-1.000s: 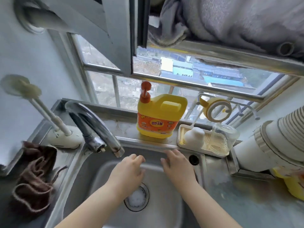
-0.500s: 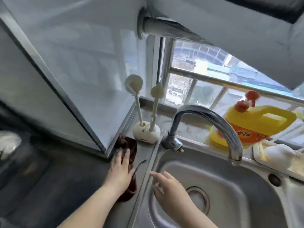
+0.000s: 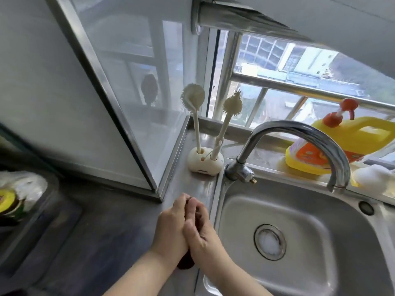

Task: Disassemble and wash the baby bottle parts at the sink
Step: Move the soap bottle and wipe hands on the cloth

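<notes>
My left hand [image 3: 171, 227] and my right hand [image 3: 199, 233] are pressed together around a dark brown cloth [image 3: 185, 261] on the counter, left of the steel sink [image 3: 235, 210]. Only bits of the cloth show between my fingers and under my wrists. The faucet [image 3: 299, 133] arches over the basin with no water running. Two cream bottle brushes [image 3: 193, 97] stand in a holder [image 3: 205, 165] behind my hands. At the right edge white bottle parts [image 3: 372, 177] lie blurred on the ledge.
A yellow detergent jug [image 3: 350, 142] with a red pump stands on the window ledge. A glass partition with a metal frame [image 3: 136, 133] rises left of the brushes. A jar with a yellow lid [image 3: 8, 201] sits at far left. The drain [image 3: 269, 242] lies mid-basin.
My view has swung left from the sink. My left hand went to the brown cloth on the counter, and my right hand left the basin and joined it around the cloth.
</notes>
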Available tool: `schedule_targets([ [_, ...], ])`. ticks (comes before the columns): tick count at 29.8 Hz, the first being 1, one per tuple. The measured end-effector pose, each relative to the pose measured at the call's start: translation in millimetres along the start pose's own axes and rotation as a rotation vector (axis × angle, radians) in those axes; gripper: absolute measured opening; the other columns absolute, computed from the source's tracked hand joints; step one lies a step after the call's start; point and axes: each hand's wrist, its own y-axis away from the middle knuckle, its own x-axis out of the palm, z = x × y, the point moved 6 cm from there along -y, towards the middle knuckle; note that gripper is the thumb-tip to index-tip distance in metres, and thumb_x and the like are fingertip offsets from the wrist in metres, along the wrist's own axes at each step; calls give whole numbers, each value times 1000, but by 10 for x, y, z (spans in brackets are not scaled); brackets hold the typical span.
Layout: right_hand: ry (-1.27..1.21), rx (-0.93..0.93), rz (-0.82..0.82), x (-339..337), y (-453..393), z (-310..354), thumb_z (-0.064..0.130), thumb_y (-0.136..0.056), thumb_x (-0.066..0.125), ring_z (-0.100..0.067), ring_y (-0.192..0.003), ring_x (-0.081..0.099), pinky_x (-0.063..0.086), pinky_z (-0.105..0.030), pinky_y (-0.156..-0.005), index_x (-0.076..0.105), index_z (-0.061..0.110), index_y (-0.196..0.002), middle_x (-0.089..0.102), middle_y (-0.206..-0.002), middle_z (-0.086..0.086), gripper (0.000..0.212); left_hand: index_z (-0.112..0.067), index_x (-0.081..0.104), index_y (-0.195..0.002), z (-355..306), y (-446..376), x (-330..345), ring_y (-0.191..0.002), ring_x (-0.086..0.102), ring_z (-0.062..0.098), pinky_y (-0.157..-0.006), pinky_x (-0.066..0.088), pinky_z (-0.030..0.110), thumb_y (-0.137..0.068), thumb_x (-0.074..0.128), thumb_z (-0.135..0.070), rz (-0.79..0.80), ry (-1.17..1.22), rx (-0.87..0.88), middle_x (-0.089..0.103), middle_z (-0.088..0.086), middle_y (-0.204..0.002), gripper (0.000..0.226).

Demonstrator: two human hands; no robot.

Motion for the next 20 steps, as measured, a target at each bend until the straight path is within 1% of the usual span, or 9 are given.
schedule_targets([
  [3, 80, -58, -180, -155, 49, 22, 55, -87, 36, 0, -76, 60, 44, -13, -70, 55, 33, -89, 64, -77, 15, 30, -25, 43, -87, -112, 136, 55, -67, 60, 13, -55, 42, 22, -90, 34, -52, 47, 57, 49, 51, -18, -60, 29],
  [5, 209, -102, -200, -270, 80, 28, 56, -89, 31, 0, -67, 57, 42, -15, -63, 54, 32, -80, 61, -70, 14, 34, -31, 38, -89, -191, 226, 116, -63, 58, 4, -58, 43, 20, -91, 25, -57, 112, 78, 47, 52, -17, -66, 29],
  [6, 280, -117, -208, -328, 97, 18, 58, -89, 29, -2, -64, 56, 43, -19, -61, 52, 30, -78, 59, -67, 12, 38, -34, 36, -89, -206, 258, 146, -65, 58, -3, -60, 44, 18, -88, 24, -55, 150, 92, 34, 54, -16, -70, 24],
  [8, 422, -122, -232, -448, 128, 25, 61, -90, 25, -8, -59, 54, 47, -31, -59, 49, 26, -76, 56, -62, 10, 44, -32, 38, -96, -222, 290, 219, -76, 58, -7, -64, 46, 16, -92, 28, -44, 229, 132, -9, 59, -12, -81, 16],
  [10, 591, -129, -271, -582, 158, 98, 58, -92, 23, -13, -60, 56, 46, -34, -60, 50, 26, -79, 58, -63, 9, 44, -26, 43, -105, -241, 330, 306, -85, 58, -6, -70, 48, 14, -99, 33, -30, 305, 248, -95, 62, -9, -92, 12],
  [13, 856, -128, -342, -799, 226, 207, 62, -89, 18, -21, -71, 60, 46, -33, -66, 56, 25, -83, 67, -73, 1, 54, -31, 49, -111, -324, 461, 509, -96, 59, -3, -78, 46, 11, -100, 36, -21, 421, 517, -269, 63, -7, -103, 19],
  [14, 887, -95, -361, -856, 260, 211, 64, -89, 17, -23, -74, 61, 47, -34, -68, 56, 24, -81, 67, -74, -1, 57, -30, 51, -109, -360, 482, 563, -97, 61, 2, -75, 46, 10, -101, 37, -22, 411, 534, -301, 65, -6, -101, 18],
  [16, 839, -15, -388, -931, 348, 175, 66, -89, 15, -26, -76, 61, 48, -37, -69, 56, 21, -80, 67, -75, -2, 60, -26, 52, -101, -418, 457, 619, -86, 63, 10, -62, 44, 8, -100, 36, -27, 321, 412, -276, 66, -5, -88, 16],
  [20, 643, 113, -460, -1111, 650, 39, 58, -94, 18, -24, -77, 62, 49, -40, -71, 58, 20, -82, 67, -77, -2, 57, -27, 40, -76, -667, 398, 824, -61, 54, 5, -53, 39, 12, -99, 38, -25, 297, 114, -22, 56, -6, -67, 23],
])
